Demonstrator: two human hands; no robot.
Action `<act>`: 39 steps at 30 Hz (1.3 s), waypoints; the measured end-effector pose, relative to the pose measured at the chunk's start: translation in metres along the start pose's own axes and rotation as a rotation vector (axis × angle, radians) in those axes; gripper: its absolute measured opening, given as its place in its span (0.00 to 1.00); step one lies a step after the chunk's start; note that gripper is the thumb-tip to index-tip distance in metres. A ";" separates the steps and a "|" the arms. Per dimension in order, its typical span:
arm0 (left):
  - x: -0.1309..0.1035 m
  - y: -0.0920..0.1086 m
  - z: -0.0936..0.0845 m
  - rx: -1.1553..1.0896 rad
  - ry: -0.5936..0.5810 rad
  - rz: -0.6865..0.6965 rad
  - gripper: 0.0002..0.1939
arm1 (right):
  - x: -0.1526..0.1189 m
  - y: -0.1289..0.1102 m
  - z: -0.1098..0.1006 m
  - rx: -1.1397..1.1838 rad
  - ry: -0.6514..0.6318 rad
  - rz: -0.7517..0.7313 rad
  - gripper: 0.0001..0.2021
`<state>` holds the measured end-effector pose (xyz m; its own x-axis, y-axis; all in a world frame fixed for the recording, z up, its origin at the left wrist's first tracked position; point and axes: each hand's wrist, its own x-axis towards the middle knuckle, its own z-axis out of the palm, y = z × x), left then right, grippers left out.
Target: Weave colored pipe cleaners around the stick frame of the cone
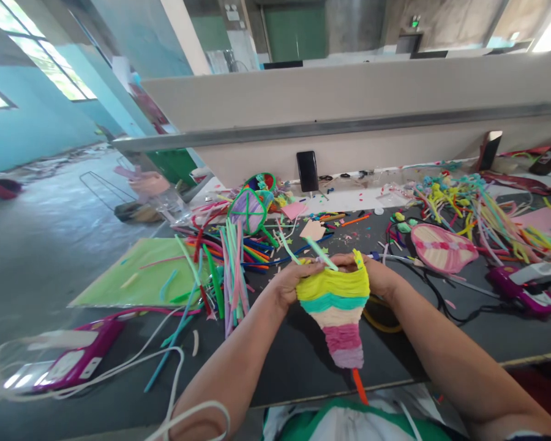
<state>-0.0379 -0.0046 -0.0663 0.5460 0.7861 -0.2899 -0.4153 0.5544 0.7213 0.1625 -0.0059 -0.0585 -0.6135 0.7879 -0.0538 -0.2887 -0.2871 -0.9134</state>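
Striped in yellow, teal, cream, pink and lilac, a fuzzy craft piece (335, 300) hangs between my hands above the dark table. My left hand (294, 278) grips its upper left edge, fingers partly behind it. At the upper right edge, my right hand (379, 278) is closed on the same piece, its fingers largely hidden. A pale green strip (321, 253) sticks up at the top edge near my left fingers. An orange stem (359, 386) points down from the narrow lower end.
Bundled pipe cleaners (234, 275) and a green sheet (142, 272) lie left. A pink oval craft (443, 248) and a purple device (528, 291) lie right. Another purple device (78, 358) with white cable sits lower left. A phone (307, 171) leans against the partition.
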 end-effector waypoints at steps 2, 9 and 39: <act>-0.001 0.000 0.002 0.008 0.042 -0.019 0.13 | 0.000 0.000 0.000 -0.003 -0.003 0.000 0.12; -0.004 0.003 0.004 0.026 0.128 -0.025 0.11 | -0.001 0.002 0.001 0.048 0.037 -0.029 0.08; 0.010 0.001 0.002 -0.001 0.319 0.188 0.17 | 0.009 0.012 0.005 0.231 0.395 -0.054 0.15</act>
<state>-0.0313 0.0035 -0.0676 0.2058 0.9199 -0.3337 -0.4877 0.3920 0.7800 0.1500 -0.0051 -0.0677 -0.2792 0.9393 -0.1992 -0.4959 -0.3187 -0.8078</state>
